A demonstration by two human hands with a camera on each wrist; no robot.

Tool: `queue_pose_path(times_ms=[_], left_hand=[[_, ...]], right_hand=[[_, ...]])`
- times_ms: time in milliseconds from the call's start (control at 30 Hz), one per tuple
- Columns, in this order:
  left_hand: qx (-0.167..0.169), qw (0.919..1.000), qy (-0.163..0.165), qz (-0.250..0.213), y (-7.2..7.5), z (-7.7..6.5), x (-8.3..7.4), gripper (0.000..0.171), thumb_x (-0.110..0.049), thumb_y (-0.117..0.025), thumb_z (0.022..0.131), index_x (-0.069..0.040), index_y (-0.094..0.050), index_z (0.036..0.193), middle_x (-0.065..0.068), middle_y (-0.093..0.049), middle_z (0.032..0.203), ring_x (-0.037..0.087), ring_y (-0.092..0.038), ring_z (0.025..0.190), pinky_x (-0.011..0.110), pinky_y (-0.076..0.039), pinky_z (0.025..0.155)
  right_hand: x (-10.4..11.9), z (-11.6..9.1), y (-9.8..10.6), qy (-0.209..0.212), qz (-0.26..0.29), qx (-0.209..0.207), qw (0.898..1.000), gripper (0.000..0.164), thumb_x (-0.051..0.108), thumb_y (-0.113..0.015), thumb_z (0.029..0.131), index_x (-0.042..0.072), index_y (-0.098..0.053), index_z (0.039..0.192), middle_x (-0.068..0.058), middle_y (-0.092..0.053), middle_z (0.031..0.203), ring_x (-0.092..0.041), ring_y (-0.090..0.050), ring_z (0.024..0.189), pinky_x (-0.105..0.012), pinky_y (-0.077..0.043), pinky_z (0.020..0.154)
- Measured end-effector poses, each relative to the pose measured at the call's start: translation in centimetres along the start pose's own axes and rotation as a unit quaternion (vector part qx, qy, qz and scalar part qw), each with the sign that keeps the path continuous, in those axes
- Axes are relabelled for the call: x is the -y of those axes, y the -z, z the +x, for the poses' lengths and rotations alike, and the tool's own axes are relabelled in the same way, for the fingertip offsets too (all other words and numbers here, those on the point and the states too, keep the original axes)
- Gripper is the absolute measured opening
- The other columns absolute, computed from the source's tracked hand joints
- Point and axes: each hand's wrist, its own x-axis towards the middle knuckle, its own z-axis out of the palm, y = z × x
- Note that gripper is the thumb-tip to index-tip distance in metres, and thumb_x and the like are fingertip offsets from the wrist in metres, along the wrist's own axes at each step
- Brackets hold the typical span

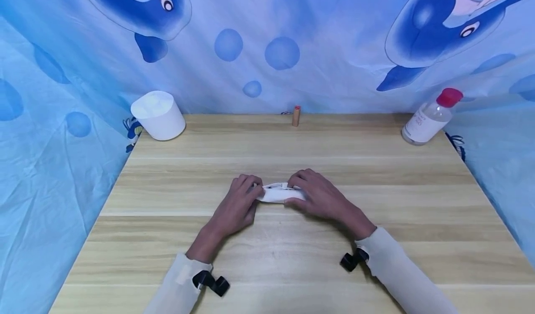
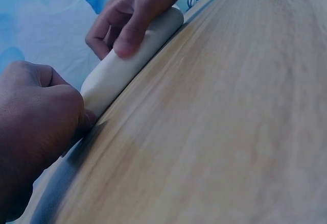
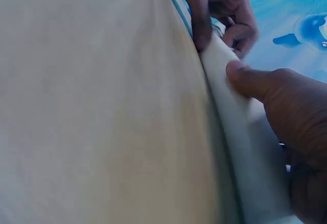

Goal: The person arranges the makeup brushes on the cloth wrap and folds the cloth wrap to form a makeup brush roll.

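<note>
A long white pouch (image 1: 276, 195) lies on the table in front of me, with a thin slit and a small white tab along its far top edge. At its left end, my left hand (image 1: 242, 202) pinches it with curled fingers. My right hand (image 1: 319, 194) grips the other end, thumb on the near side and fingertips over the top edge by the tab. In the left wrist view the pouch (image 2: 135, 55) shows a smooth, rounded near side. The right wrist view has the right thumb (image 3: 250, 81) against the pouch (image 3: 225, 96); whatever is inside stays hidden.
A white paper roll (image 1: 159, 116) stands at the back left corner of the wooden table (image 1: 267, 258). A small brown tube with a red top (image 1: 296, 116) is at the back edge. A clear bottle with a red cap (image 1: 430, 118) occupies the back right, before a blue dolphin-print cloth (image 1: 334, 35).
</note>
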Motion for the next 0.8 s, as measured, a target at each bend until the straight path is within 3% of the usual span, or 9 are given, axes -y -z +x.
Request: queue_pose_path(times_ms=[200, 467, 800], left_hand=[[-0.005, 1.0, 0.003, -0.001, 0.0, -0.2, -0.2, 0.017, 0.0, -0.059, 0.087, -0.015, -0.056, 0.094, 0.004, -0.056, 0.116, 0.027, -0.047, 0.107, 0.042, -0.038, 0.085], [0.004, 0.9999, 0.01, -0.002, 0.2, -0.8, -0.3, 0.015, -0.002, -0.057, 0.09, -0.015, -0.056, 0.098, 0.003, -0.055, 0.118, 0.024, -0.046, 0.108, 0.04, -0.038, 0.086], [-0.004, 0.9999, 0.009, 0.006, 0.2, -0.9, -0.1, 0.016, -0.003, -0.058, 0.088, -0.014, -0.055, 0.099, 0.003, -0.055, 0.119, 0.024, -0.046, 0.106, 0.04, -0.038, 0.086]], right_hand=[[-1.6, -1.4, 3.0, -0.049, 0.077, 0.06, 0.994, 0.03, 0.048, -0.066, 0.095, 0.032, -0.07, 0.12, 0.012, -0.064, 0.119, -0.012, -0.054, 0.115, -0.043, -0.045, 0.098], [-2.7, -2.6, 5.1, -0.063, 0.086, 0.116, 0.988, 0.047, 0.043, -0.075, 0.09, 0.016, -0.065, 0.127, 0.002, -0.063, 0.117, -0.02, -0.054, 0.107, -0.043, -0.046, 0.092], [-1.8, -2.4, 5.0, -0.052, 0.062, 0.099, 0.992, 0.031, 0.03, -0.076, 0.091, 0.014, -0.068, 0.117, 0.003, -0.059, 0.11, -0.014, -0.056, 0.102, -0.04, -0.049, 0.09]])
